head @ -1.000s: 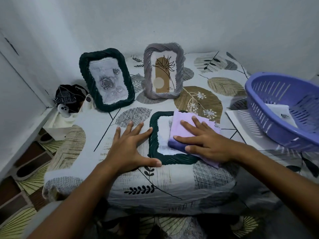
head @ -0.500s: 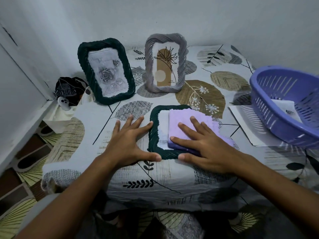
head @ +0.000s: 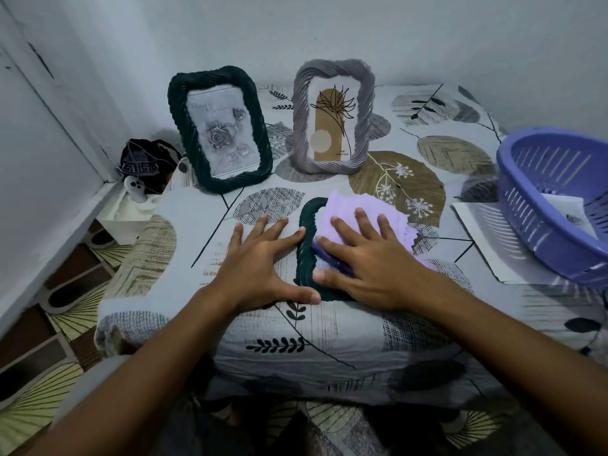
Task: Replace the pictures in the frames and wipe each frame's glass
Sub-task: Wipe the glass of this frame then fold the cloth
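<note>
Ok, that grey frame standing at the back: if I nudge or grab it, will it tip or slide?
The grey frame stands upright and leans back a little on a soft, wrinkled bedsheet, so a push from the front would probably topple it rather than slide it. Its twisted, ribbed border should give decent grip. It looks stiff, and probably light.

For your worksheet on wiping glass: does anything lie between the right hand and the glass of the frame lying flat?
Yes. A folded purple cloth lies under the right hand, covering most of the flat dark frame; the hand presses on the cloth, not the glass.
</note>
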